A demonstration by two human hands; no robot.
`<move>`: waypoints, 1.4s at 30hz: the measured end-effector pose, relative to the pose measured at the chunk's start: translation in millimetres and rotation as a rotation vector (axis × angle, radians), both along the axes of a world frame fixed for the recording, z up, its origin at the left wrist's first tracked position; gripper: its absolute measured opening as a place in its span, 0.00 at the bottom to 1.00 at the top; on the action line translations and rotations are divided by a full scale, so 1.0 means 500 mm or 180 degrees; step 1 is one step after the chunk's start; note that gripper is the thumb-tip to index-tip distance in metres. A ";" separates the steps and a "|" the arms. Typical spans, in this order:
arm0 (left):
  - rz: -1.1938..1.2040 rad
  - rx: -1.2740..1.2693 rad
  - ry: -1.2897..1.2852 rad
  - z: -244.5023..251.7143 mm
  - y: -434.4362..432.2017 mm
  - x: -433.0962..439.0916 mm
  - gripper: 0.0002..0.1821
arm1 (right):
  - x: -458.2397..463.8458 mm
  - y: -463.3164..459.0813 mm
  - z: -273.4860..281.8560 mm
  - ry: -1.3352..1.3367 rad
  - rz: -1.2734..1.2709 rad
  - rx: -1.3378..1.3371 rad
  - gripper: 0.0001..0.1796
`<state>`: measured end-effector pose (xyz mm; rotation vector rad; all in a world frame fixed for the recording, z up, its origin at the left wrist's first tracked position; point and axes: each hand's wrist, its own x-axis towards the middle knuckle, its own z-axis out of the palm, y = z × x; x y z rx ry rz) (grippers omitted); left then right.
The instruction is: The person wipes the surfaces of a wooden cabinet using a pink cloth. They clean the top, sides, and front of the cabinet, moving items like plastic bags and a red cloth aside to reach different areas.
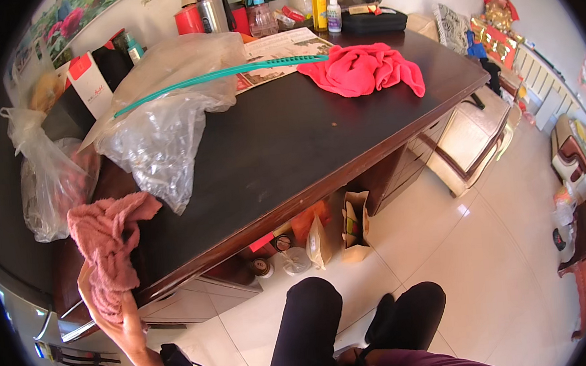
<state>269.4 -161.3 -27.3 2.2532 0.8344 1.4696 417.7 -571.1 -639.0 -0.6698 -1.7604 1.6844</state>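
At the desk's near left corner, my left hand (129, 327) grips a dusty-pink fluffy cloth (106, 247). The cloth's upper end spreads over the dark desk top (270, 144). My right hand is out of view. Beside the cloth lie crumpled clear plastic bags (157, 141), and a green plastic stick (204, 77) rests across them. The stick's right end meets a bright pink cloth (366, 70) that lies bunched towards the far right. To the left sits a knotted plastic bag (58, 184) with reddish contents, hard to make out.
Along the wall stand a steel flask (212, 10), a spray bottle (261, 19), a yellow bottle (319, 5) and a black case (373, 20). A white and red box (90, 85) leans at the left. Below the desk are a paper bag (355, 227) and jars. A chair (468, 140) stands right.
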 end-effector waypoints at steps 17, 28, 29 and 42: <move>0.0706 0.0098 0.0423 -0.001 0.055 -0.030 0.39 | 0.329 0.188 0.286 -0.1043 0.0004 -0.0951 0.16; 0.0684 0.0276 0.0375 -0.006 0.008 -0.052 0.41 | 0.352 0.149 0.310 -0.1724 0.0149 -0.1168 0.18; 0.0746 0.0209 0.0468 0.002 0.004 -0.044 0.43 | 0.348 0.132 0.294 -0.1794 0.0135 -0.1196 0.18; 0.0060 -0.1416 0.0155 0.103 -0.038 0.055 0.46 | 0.370 0.058 0.314 -0.3399 -0.0464 -0.0835 0.23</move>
